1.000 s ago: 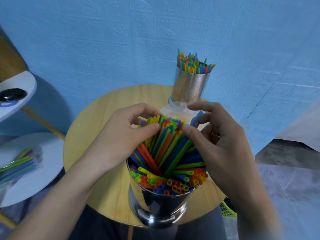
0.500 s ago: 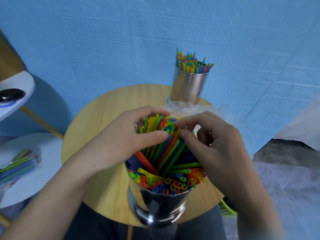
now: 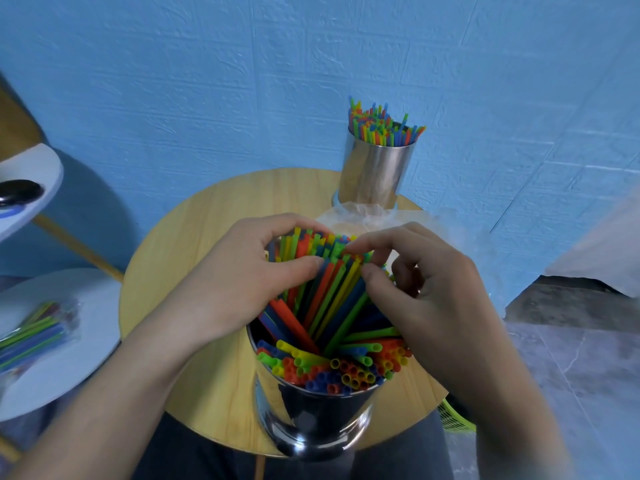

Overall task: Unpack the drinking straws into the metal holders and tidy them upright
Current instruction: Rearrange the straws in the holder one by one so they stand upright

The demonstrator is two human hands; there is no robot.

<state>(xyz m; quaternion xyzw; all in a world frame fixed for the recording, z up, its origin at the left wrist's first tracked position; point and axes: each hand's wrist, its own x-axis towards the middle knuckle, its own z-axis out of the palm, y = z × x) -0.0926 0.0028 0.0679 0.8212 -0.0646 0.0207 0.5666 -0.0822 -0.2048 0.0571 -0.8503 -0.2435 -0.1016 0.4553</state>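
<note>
left hand: we grip the straws | right hand: we pinch their tips | straws leaning in holder

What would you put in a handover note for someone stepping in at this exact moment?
Left hand: fingers and thumb curled round the tops of the leaning straws. Right hand: thumb and forefinger pinch the same tops from the other side.
Things: these straws stand in the near metal holder at the front edge of the round wooden table; far metal holder at the back is full of straws, a clear plastic wrapper lies before it.
Done: both holders loaded.
Left: straighten the near holder's straws, which splay in two directions; a wrapped straw pack lies on the white shelf to the left.
</note>
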